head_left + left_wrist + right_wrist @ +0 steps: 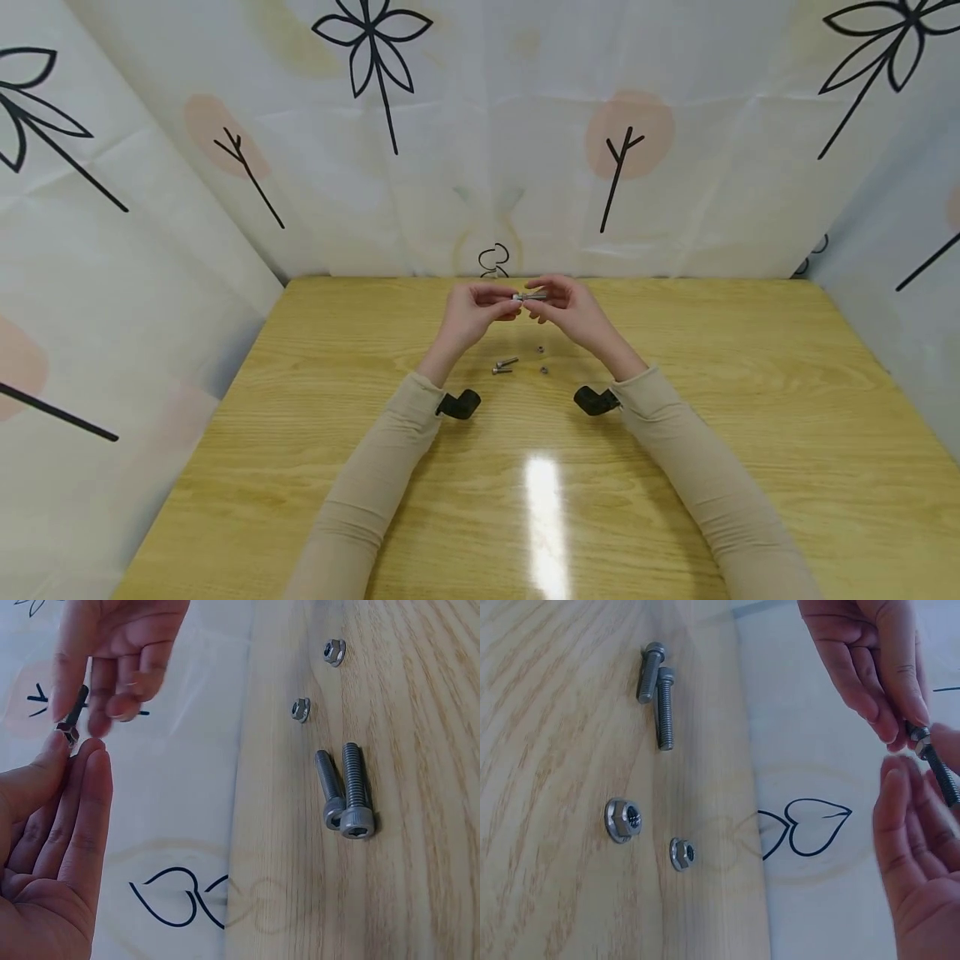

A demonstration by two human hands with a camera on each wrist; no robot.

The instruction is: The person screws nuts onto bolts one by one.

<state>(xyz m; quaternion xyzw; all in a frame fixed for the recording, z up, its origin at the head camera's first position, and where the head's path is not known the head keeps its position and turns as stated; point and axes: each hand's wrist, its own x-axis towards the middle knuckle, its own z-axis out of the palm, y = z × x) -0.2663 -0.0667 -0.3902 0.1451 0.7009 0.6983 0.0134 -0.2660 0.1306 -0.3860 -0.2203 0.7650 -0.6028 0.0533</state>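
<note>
Above the far side of the table my left hand (468, 315) pinches the head end of a socket-head bolt (942, 778) between thumb and fingers. A nut (922, 745) sits around the bolt's shank, close to the left fingertips. From the other side my right hand (576, 315) holds its thumb and fingers around the nut, the thumb overlapping it in the right wrist view. The bolt's threaded end points toward the right palm. Its head is mostly hidden by the left fingers.
On the wooden table (360, 350), below the hands, lie two more bolts side by side, a longer one (354, 787) and its neighbour (328, 784). Two loose flange nuts (621, 820) (682, 854) rest near them. A patterned cloth (487, 167) hangs behind the table's far edge.
</note>
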